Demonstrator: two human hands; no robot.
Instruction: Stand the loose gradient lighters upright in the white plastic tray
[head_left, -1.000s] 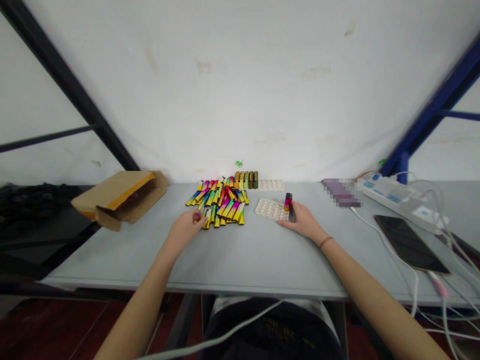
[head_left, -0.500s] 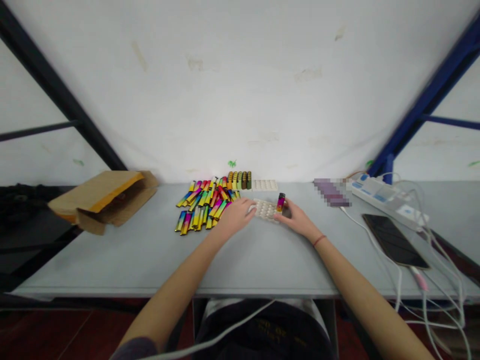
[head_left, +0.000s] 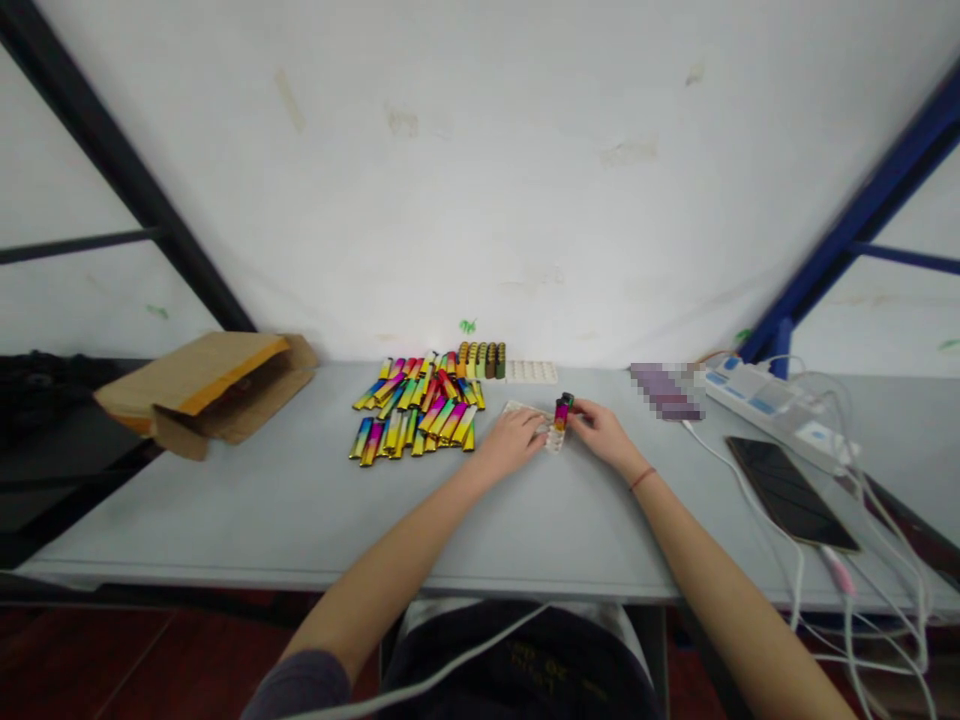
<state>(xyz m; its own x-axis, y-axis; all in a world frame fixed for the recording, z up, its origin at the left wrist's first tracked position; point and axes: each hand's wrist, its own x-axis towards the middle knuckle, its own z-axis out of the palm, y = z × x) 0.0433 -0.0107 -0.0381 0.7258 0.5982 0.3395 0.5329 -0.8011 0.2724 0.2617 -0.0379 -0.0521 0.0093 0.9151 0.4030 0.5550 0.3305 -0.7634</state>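
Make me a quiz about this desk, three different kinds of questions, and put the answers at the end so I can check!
1. True or false: the open brown cardboard box lies to the left of the pile of shiny multicoloured lighters.
2. Which is closest to the person's right hand?
a) black flat phone
b) shiny purple-and-orange lighter
c) long white power strip
3. Fill in the blank: the person's left hand covers part of a white, dimpled ____.

Key: 1 true; 2 b; 3 tray.

Many lighters are of shiny yellow, changing to pink, blue or green; the trays are white, the box brown with orange strip.
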